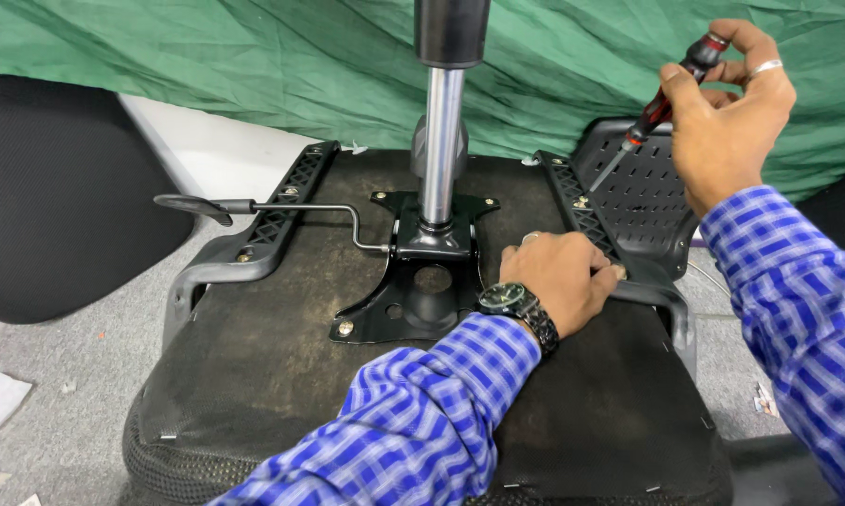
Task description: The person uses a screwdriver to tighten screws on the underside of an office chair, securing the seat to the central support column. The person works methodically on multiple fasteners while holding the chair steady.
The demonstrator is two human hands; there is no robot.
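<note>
An office chair seat (282, 347) lies upside down, its dark underside facing me. My left hand (561, 277) presses down on the right armrest bracket (586, 220), fingers curled over it. My right hand (727, 117) grips a red-and-black screwdriver (661, 105) by the handle. The tool slants down to the left, and its tip meets a screw on that bracket. A black metal tilt plate (413, 314) is bolted at the seat's centre, and a chrome gas cylinder (441, 141) rises from it.
A height lever (254, 206) sticks out left from the plate. The left armrest bracket (272, 225) runs along the seat's left side. A black perforated plastic panel (643, 201) lies at right, a mesh backrest (47, 197) at left, green cloth (254, 56) behind.
</note>
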